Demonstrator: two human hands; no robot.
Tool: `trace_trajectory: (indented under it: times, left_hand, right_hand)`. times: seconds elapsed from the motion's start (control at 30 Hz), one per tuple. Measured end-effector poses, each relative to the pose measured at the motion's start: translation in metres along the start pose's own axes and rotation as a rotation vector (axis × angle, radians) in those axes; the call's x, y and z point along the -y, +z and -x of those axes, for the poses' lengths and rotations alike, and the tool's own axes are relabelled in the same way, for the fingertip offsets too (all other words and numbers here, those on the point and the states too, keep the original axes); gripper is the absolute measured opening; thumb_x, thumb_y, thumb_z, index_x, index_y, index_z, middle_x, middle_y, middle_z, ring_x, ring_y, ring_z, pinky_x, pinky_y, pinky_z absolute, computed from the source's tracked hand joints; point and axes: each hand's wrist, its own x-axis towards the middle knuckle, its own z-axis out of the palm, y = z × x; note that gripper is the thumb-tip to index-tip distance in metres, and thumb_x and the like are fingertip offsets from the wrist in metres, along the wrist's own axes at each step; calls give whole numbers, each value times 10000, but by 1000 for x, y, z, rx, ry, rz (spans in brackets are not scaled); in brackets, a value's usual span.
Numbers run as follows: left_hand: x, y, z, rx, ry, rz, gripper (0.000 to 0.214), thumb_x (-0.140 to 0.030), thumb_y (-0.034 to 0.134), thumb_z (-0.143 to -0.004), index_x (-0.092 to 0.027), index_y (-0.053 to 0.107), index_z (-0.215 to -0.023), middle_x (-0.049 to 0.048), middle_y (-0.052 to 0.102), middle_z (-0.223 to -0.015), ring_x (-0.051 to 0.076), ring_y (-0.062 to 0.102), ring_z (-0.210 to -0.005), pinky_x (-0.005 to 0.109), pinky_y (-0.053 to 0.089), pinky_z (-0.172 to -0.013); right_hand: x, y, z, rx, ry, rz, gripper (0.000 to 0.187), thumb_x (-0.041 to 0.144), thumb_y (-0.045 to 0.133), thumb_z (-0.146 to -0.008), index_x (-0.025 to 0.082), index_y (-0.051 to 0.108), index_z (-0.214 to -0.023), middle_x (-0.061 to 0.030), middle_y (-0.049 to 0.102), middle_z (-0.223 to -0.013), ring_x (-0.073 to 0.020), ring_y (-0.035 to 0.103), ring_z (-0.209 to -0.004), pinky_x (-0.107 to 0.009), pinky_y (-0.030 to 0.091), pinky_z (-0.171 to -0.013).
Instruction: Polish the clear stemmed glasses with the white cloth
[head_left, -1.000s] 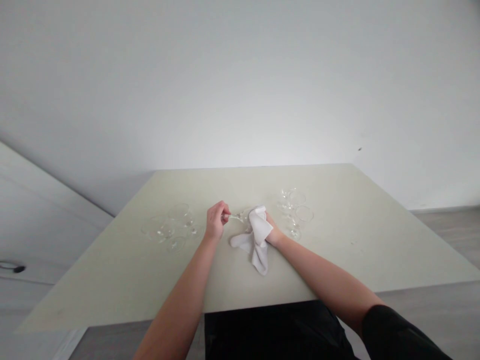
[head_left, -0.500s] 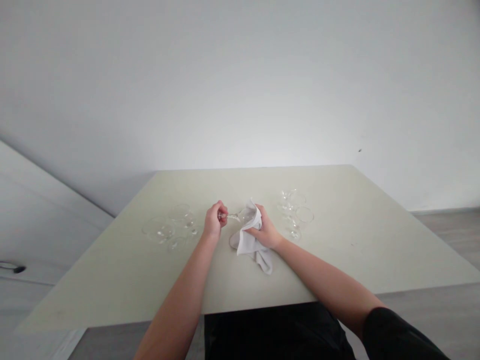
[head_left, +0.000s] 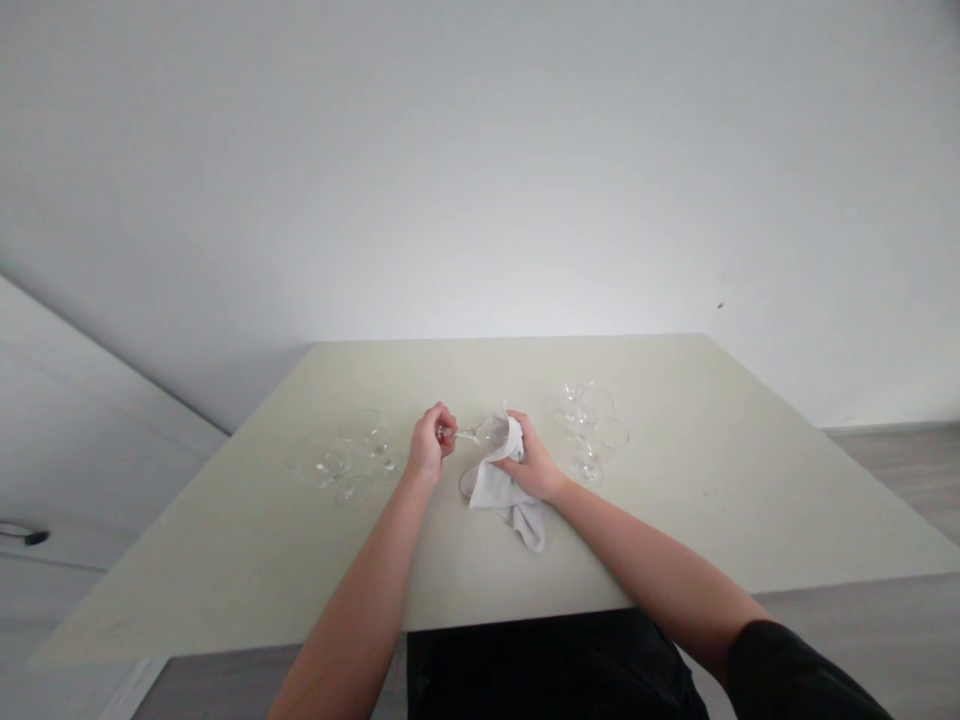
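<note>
A clear stemmed glass (head_left: 477, 433) lies sideways between my hands above the pale table (head_left: 675, 520). My left hand (head_left: 430, 441) is closed round its foot and stem. My right hand (head_left: 529, 462) is closed on a white cloth (head_left: 501, 484), pressing it round the bowl of the glass. The cloth's loose end hangs down onto the table top. Most of the bowl is hidden by the cloth.
A group of clear stemmed glasses (head_left: 341, 458) stands left of my hands, another group of glasses (head_left: 591, 425) right of them. A white wall (head_left: 480, 170) rises behind the table. A white cabinet with a dark handle (head_left: 22, 535) is at the far left.
My right hand has turned over the glass, so its back now faces me and the cloth is bunched closer round the bowl. The left hand has stayed put.
</note>
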Motion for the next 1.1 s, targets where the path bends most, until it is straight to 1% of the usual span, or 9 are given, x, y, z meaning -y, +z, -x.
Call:
trace_trajectory:
  times: [0.3,0.47,0.67,1.1]
  left_hand:
    - [-1,0,0,11,-29,25,383,-483,560,-773,-181,449,-565,-67,358,-426,41,229,-322,182,129,-346]
    - [-1,0,-1,7,-43,10,398,-499,539,-785,-184,449,-560,-67,352,-413,40,203,-304,189,119,-339]
    - [-1,0,-1,12,-37,22,402,-501,556,-783,-182,454,-562,-66,351,-414,35,200,-298,188,124,-337]
    - [3,-2,-2,8,-7,-9,397,-505,556,-775,-184,465,-560,-64,353,-420,43,211,-318,193,126,-345]
  right_hand:
    - [-5,1,1,-3,-10,19,666,241,708,-756,224,383,-1337,-80,557,-1199,-216,558,-1082,-369,433,-982]
    - [-3,1,1,-1,10,8,676,252,720,-742,224,390,-1332,-67,594,-1126,-221,578,-1053,-367,461,-941]
    - [-1,2,1,-9,9,8,661,255,721,-745,228,397,-1320,-67,593,-1133,-217,582,-1041,-365,470,-931]
    - [-5,2,1,-5,35,-18,663,299,739,-752,223,386,-1308,-63,590,-1119,-204,582,-1009,-349,466,-916]
